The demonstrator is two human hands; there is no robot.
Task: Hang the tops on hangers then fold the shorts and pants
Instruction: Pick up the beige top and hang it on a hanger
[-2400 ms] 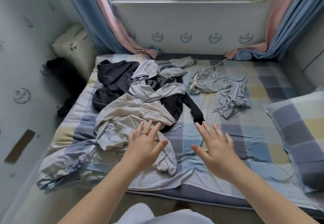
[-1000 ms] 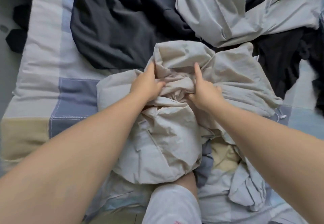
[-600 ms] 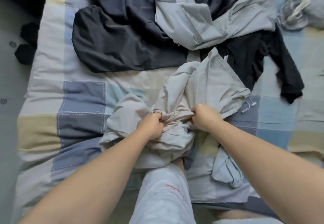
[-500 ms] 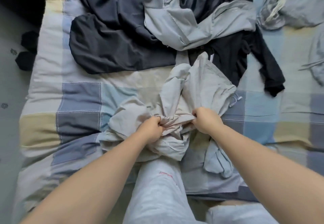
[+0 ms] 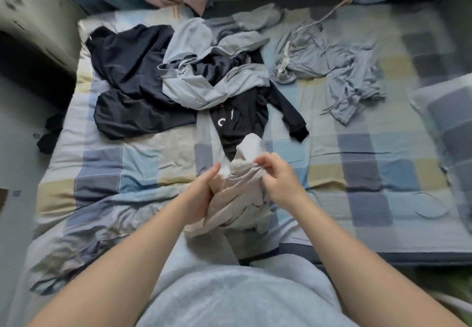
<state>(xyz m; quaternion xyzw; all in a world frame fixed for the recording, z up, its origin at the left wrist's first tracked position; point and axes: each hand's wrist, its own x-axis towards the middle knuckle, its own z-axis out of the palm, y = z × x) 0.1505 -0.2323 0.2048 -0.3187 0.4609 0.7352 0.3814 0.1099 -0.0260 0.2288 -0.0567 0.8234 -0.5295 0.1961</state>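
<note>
The beige garment (image 5: 237,199) is bunched up between the person's two hands, above the middle of the near edge of the bed (image 5: 102,168), close in front of the body. The left hand (image 5: 201,193) grips the bundle on its left side, low down, with the thumb lying up along the cloth and the fingers buried in the folds. The right hand (image 5: 278,181) is on the right side and a little higher, pinching a ridge of fabric near the top between curled fingertips (image 5: 258,163). The bundle's long axis runs from the person towards the far edge of the bed, leaning slightly right. Its loose upper end is rounded and points away, overlapping in view the hem of a black top with white lettering (image 5: 237,119). Its lower end hangs in crumpled folds over the near edge. What kind of garment it is cannot be told. Farther up the bed lie a dark navy garment (image 5: 132,91) on the left, a pale grey-blue shirt (image 5: 201,83) over the black top, and a grey drawstring garment (image 5: 327,71) towards the far right corner. A checked pillow (image 5: 449,122) rests at the right edge.
</note>
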